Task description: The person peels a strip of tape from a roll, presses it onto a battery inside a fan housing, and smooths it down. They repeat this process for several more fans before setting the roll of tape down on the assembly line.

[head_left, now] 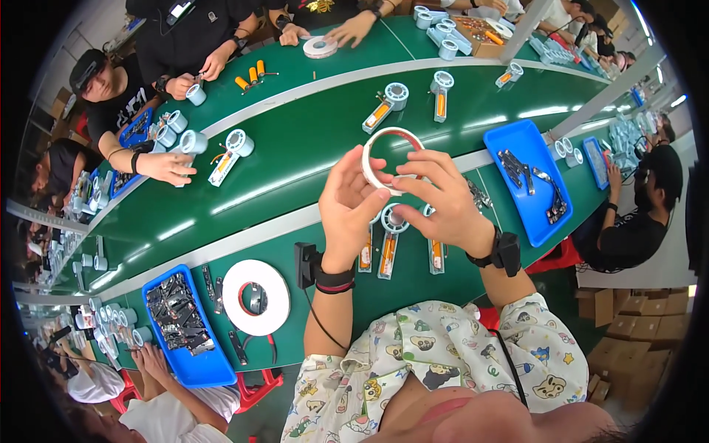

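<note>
A narrow roll of white tape with a reddish inner side is raised above the workbench between both hands. My left hand grips its left and lower edge, fingers curled round it. At the lower right of the roll, my right hand has its fingers bent and pinching by the rim; the exact contact is partly hidden. Below the hands lie several light-blue, round-headed housings, with orange cylindrical cells in their handles. My hands cover parts of them.
A wide white tape roll lies left, near red-handled pliers. Blue trays with black parts stand left and right. Beyond runs a green conveyor belt carrying more housings; a co-worker's hand reaches over it.
</note>
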A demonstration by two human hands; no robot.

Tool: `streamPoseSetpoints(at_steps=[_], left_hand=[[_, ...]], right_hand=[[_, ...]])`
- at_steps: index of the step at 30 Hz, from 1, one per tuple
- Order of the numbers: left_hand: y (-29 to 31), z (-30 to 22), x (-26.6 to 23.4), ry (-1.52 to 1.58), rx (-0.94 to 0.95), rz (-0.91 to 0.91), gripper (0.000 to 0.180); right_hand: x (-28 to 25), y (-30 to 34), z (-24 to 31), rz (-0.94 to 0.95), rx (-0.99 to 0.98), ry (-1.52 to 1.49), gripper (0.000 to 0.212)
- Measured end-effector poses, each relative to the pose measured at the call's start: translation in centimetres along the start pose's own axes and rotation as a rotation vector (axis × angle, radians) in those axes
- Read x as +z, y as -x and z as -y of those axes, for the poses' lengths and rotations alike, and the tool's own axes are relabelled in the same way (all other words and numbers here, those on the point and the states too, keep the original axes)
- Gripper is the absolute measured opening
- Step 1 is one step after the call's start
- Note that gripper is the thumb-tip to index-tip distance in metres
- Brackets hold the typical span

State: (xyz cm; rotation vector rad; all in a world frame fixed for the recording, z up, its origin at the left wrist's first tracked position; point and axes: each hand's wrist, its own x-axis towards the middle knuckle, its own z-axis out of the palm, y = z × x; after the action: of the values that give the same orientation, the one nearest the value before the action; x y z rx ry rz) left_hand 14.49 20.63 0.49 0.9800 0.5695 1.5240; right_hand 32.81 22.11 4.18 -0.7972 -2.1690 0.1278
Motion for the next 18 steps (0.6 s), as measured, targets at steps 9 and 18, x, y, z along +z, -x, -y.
streamPoseSetpoints(at_steps=[9,18], left_hand=[[0.1,-2.1,1.1,-1.150,0.488,0.067,0.038],[-0.1,0.0,0.2,-1.005,0.474,-0.035,0.029]], right_hand=[[-3.0,-2.3,-2.0,0.228,-0.059,-0.229,0.034],[0.4,-0.9,0.4,0.033,0.232,-0.227,0.035]])
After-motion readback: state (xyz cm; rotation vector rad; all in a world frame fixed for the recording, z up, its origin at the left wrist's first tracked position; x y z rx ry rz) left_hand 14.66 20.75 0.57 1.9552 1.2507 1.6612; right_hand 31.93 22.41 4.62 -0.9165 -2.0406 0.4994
